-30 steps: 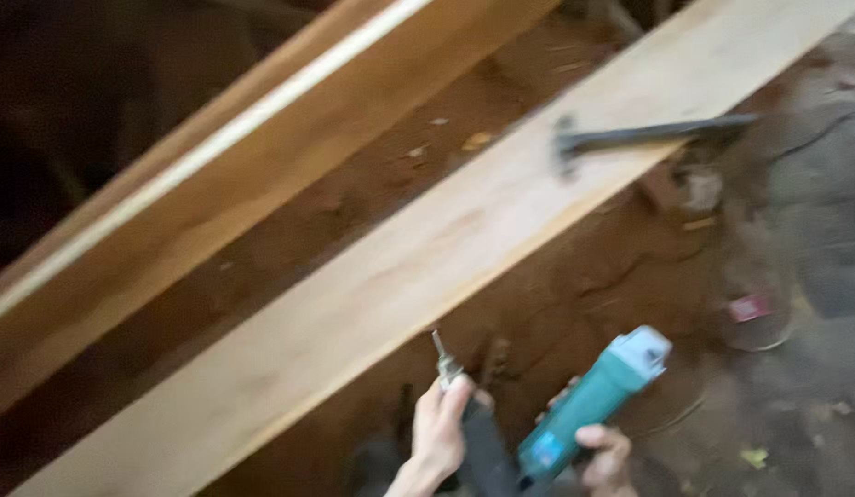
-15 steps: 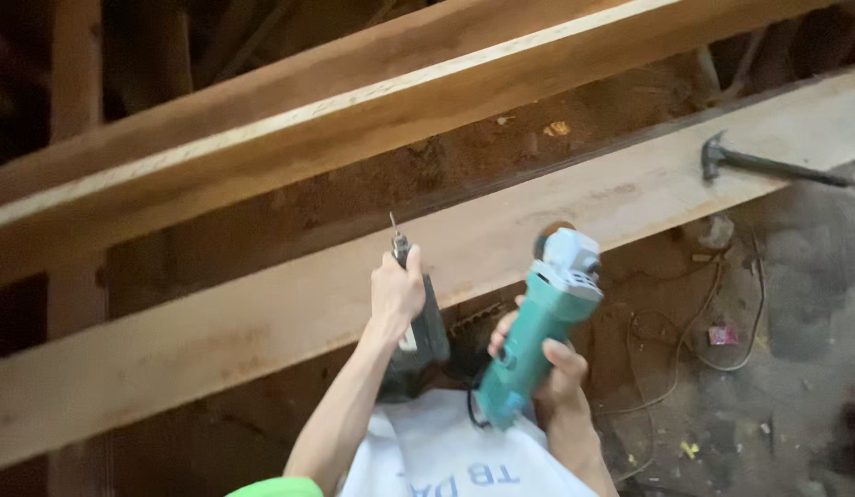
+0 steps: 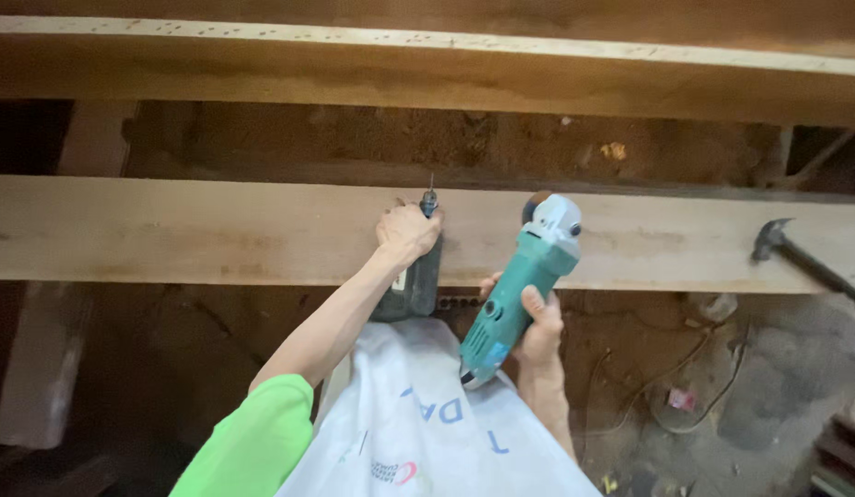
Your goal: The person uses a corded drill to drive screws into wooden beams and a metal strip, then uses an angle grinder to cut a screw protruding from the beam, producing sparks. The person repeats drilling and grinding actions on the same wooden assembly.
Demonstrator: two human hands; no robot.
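Since half a second ago my view swung level with the plank [image 3: 216, 230] | left hand [image 3: 407, 232] gripped a dark drill [image 3: 418, 276] against it | right hand [image 3: 536, 324] clasped a teal angle grinder [image 3: 519, 290] by its body; heavy, rigid, I judged | hammer [image 3: 804, 262] lay right.

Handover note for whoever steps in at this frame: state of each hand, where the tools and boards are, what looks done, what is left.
Left hand: closed around a dark power drill, its bit pointing up over the near plank.
Right hand: gripping the green angle grinder, its head against the same plank's near edge.
A hammer lies on the plank's right end. A second beam runs above. A white sack lies below the hands.
Done: both tools brought to the plank. Left: no fresh cut or hole is visible.
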